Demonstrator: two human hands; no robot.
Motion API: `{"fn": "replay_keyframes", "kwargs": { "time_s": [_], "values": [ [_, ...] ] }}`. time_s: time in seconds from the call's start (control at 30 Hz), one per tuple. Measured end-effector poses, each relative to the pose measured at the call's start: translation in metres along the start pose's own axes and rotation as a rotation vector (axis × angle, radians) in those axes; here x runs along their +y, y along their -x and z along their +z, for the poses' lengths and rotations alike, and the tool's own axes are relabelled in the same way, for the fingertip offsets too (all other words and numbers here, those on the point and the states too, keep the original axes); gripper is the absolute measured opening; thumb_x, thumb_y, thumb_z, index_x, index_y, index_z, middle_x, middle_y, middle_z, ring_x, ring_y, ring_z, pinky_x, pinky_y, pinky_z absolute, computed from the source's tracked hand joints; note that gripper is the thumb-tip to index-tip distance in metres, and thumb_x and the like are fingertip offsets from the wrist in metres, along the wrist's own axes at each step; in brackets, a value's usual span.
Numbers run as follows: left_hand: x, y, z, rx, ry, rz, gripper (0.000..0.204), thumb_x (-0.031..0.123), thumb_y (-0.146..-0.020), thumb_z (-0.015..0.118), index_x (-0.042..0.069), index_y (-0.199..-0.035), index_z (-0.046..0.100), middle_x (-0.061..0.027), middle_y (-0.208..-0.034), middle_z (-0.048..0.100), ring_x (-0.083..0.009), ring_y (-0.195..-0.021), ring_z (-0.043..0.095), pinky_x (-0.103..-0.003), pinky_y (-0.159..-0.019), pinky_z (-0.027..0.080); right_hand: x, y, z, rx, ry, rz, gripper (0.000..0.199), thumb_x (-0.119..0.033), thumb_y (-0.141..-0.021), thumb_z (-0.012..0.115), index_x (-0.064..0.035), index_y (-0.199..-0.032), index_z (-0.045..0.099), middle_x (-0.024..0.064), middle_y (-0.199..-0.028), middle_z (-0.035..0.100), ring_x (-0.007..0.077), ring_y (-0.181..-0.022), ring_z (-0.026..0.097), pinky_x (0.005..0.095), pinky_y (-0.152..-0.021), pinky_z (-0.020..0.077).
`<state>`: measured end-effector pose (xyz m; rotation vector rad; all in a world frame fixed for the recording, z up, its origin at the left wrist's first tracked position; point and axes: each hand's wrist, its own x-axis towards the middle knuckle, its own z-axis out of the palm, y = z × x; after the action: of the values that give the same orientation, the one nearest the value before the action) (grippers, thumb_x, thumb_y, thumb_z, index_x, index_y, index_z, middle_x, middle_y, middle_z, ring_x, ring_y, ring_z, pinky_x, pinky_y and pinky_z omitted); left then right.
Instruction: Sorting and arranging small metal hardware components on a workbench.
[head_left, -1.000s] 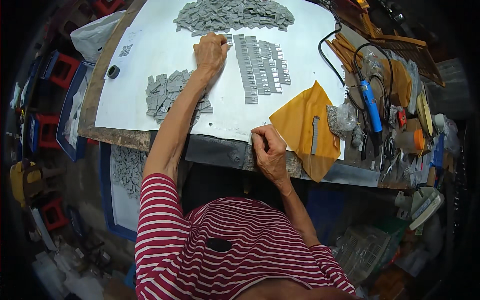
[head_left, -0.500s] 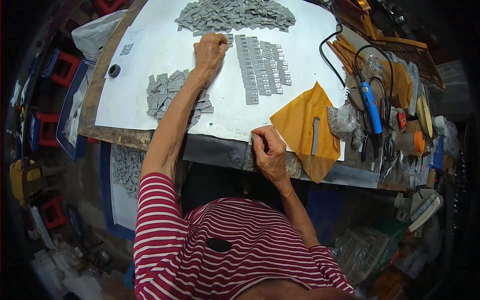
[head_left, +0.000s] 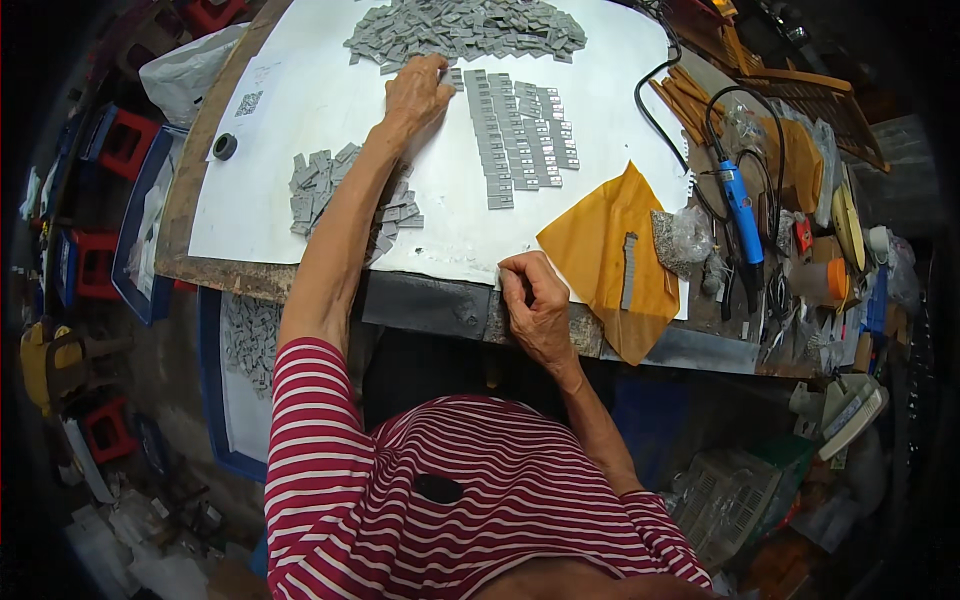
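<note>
My left hand (head_left: 418, 98) reaches to the near edge of a large pile of small flat grey pieces (head_left: 465, 30). Its fingers stretch onto the edge of the pile, with the thumb apart, and I see nothing held. Just right of it lies a short stack of grey pieces (head_left: 456, 80), beside several overlapping columns of the same pieces (head_left: 497, 150). My right hand (head_left: 538, 305) rests at the table's front edge, fingers curled and the tips pinched at the white paper's edge (head_left: 455, 262). Whatever is between those fingertips is hidden.
A smaller heap of grey pieces (head_left: 318, 185) lies under my left forearm. Right of my right hand, a brown paper sheet (head_left: 590, 240) bears a narrow grey strip (head_left: 628, 270). Farther right are a blue corded tool (head_left: 740, 215) and clutter. A black ring (head_left: 225, 146) sits left.
My left hand has moved slightly away from me, from beside the short stack to the large pile's edge, its fingers stretching out. My right hand stays at the table edge.
</note>
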<state>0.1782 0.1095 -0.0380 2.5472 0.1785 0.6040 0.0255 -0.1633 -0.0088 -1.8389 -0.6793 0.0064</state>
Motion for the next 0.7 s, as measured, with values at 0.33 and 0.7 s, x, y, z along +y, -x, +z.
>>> {"fn": "replay_keyframes", "kwargs": {
  "time_s": [0.33, 0.7],
  "values": [
    [0.004, -0.007, -0.009, -0.142, -0.036, 0.003, 0.036, 0.024, -0.07, 0.059, 0.008, -0.102, 0.057, -0.0131, -0.097, 0.058, -0.0282, -0.094, 0.054, -0.046, -0.075, 0.044, -0.005, 0.001, -0.001, -0.007, -0.029, 0.085, 0.002, 0.003, -0.08, 0.053, 0.0023, -0.082, 0.053, 0.0066, -0.071, 0.048, 0.0111, -0.056, 0.044, 0.0232, -0.051, 0.0372],
    [-0.006, 0.008, -0.01, -0.064, 0.091, 0.06, 0.04, 0.027, -0.071, 0.062, 0.009, -0.106, 0.056, -0.0108, -0.103, 0.058, -0.027, -0.092, 0.056, -0.039, -0.077, 0.045, -0.001, 0.002, 0.002, 0.006, -0.005, 0.016, 0.004, 0.004, -0.079, 0.052, 0.003, -0.082, 0.053, 0.0091, -0.072, 0.048, 0.0134, -0.052, 0.046, 0.0248, -0.047, 0.0376]
  ]
}}
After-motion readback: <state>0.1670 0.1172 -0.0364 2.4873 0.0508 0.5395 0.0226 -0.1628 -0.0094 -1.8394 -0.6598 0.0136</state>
